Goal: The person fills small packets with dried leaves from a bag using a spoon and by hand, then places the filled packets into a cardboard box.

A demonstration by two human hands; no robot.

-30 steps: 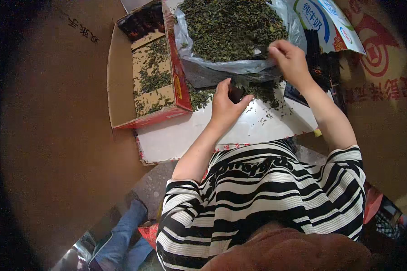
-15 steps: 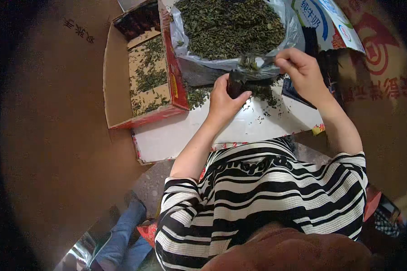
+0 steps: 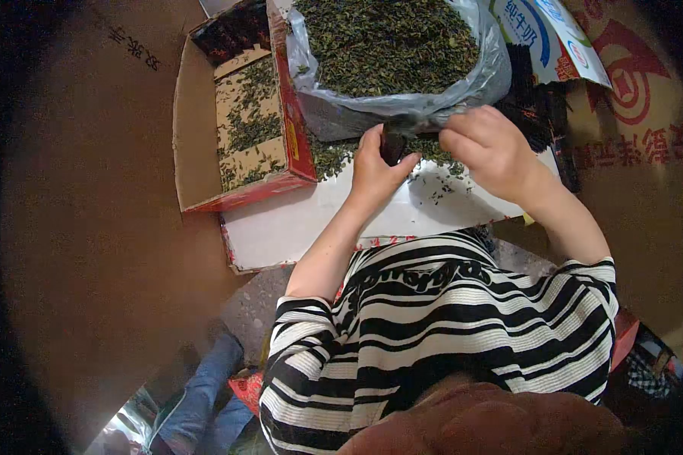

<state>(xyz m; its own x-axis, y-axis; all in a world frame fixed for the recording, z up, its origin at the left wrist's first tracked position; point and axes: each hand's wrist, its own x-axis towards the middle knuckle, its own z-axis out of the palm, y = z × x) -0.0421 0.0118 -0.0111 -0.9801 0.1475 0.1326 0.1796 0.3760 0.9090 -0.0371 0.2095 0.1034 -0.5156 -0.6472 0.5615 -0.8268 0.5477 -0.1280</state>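
My left hand [image 3: 377, 173] is wrapped round a small dark pouch [image 3: 392, 145], whose mouth points away from me. Pinched in my right hand [image 3: 493, 150] is a spoon [image 3: 432, 120], partly blurred, its bowl end at the pouch's mouth. I cannot make out how much leaf is on it. Just beyond both hands stands a clear plastic bag [image 3: 334, 114] filled with dried, dark green tea leaves [image 3: 387, 49]. Loose leaves lie scattered on the white board [image 3: 311, 227] below the hands.
At the left stands an open cardboard box [image 3: 300, 155] with some leaves on its floor. Dark pouches [image 3: 525, 102] are piled right of the bag, near a printed milk carton panel [image 3: 539, 34]. Another person's legs in jeans [image 3: 205, 390] show at the lower left.
My right hand has turned over and come slightly down and left, bringing the spoon's bowl from above the pouch to its mouth. My left hand keeps its place on the pouch.
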